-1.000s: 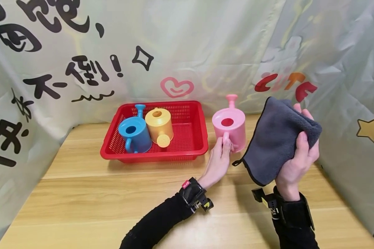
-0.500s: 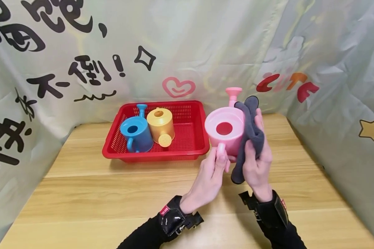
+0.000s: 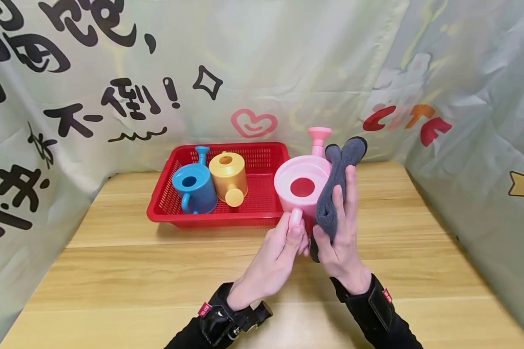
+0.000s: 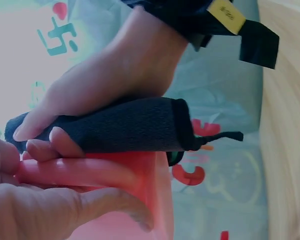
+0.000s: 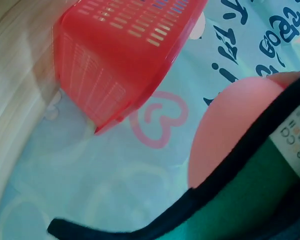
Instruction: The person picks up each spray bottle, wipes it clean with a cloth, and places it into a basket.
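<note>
A pink watering can [image 3: 303, 191] is held up in front of the red basket's right end, its spout pointing away. My left hand [image 3: 272, 259] grips its handle [image 4: 80, 171], fingers curled round it and thumb along the can's wall. Against the can's right side my right hand [image 3: 342, 237] holds a folded dark grey cloth [image 3: 332, 194]. Its fingers lie fairly straight along the cloth, with the thumb on the near side. In the left wrist view the cloth [image 4: 125, 125] sits between the right hand and the can. The cloth's labelled edge covers much of the can in the right wrist view.
The red plastic basket [image 3: 218, 222] stands on the wooden table [image 3: 157, 271]. Inside its left half are a blue watering can [image 3: 196, 189] and a yellow watering can [image 3: 228, 174]. A printed curtain [image 3: 310, 63] encloses the table's back and sides.
The left hand has raised the pink can and brought it left and nearer. The right hand has moved left, bringing the cloth from beside the can onto its right side.
</note>
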### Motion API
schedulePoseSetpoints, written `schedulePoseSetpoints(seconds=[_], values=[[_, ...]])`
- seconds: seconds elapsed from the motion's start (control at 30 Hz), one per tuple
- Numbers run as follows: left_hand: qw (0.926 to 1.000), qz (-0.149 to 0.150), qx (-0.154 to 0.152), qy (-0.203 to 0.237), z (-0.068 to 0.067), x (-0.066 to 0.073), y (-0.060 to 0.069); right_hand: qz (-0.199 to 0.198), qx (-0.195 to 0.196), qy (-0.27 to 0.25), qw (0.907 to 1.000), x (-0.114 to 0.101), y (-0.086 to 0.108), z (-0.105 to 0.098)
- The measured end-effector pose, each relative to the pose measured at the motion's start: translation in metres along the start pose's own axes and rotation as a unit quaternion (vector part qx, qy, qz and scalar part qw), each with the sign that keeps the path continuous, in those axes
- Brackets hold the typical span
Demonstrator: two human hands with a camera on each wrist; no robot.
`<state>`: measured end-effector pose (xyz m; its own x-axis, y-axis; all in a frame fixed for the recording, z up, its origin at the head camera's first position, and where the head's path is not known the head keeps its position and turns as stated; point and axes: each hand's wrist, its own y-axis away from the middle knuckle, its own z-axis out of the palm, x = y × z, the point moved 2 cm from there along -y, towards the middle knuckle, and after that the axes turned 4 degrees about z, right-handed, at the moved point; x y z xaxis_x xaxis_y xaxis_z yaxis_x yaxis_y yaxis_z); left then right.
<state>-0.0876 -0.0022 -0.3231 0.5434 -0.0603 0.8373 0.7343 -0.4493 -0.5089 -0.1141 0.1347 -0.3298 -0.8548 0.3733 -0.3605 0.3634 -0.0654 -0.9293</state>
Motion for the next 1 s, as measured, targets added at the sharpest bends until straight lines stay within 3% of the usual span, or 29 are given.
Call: schedulePoseSetpoints(seconds=[0.17,0.27,0.4,0.5,0.6,0.7,0.83,1.0], values=[[0.9993,0.016,-0.029,-0.02,-0.002,0.006,0.003,0.004,0.016,-0.052,0.9985,0.001,-0.001,-0.001],[0.9982,0.023,-0.044,-0.036,-0.002,0.008,0.004,0.051,0.021,-0.126,0.9906,0.004,-0.001,-0.003],[0.9974,0.02,-0.055,-0.043,0.0,0.006,0.005,0.122,0.028,-0.197,0.9723,0.007,-0.001,-0.008],[0.9974,0.024,-0.055,-0.04,0.0,0.005,0.005,0.118,0.032,-0.177,0.9766,0.007,-0.001,-0.008],[0.9976,0.031,-0.052,-0.033,0.0,0.005,0.004,0.067,0.039,-0.116,0.9902,0.005,0.0,-0.004],[0.9982,0.029,-0.048,-0.023,-0.002,0.005,0.004,0.016,0.049,-0.054,0.9972,0.001,0.002,0.002],[0.9988,0.019,-0.041,-0.021,-0.004,0.006,0.004,-0.015,0.056,-0.005,0.9983,-0.003,0.006,0.009],[0.9987,0.012,-0.043,-0.023,-0.004,0.008,0.005,-0.017,0.058,-0.005,0.9982,-0.004,0.008,0.012]])
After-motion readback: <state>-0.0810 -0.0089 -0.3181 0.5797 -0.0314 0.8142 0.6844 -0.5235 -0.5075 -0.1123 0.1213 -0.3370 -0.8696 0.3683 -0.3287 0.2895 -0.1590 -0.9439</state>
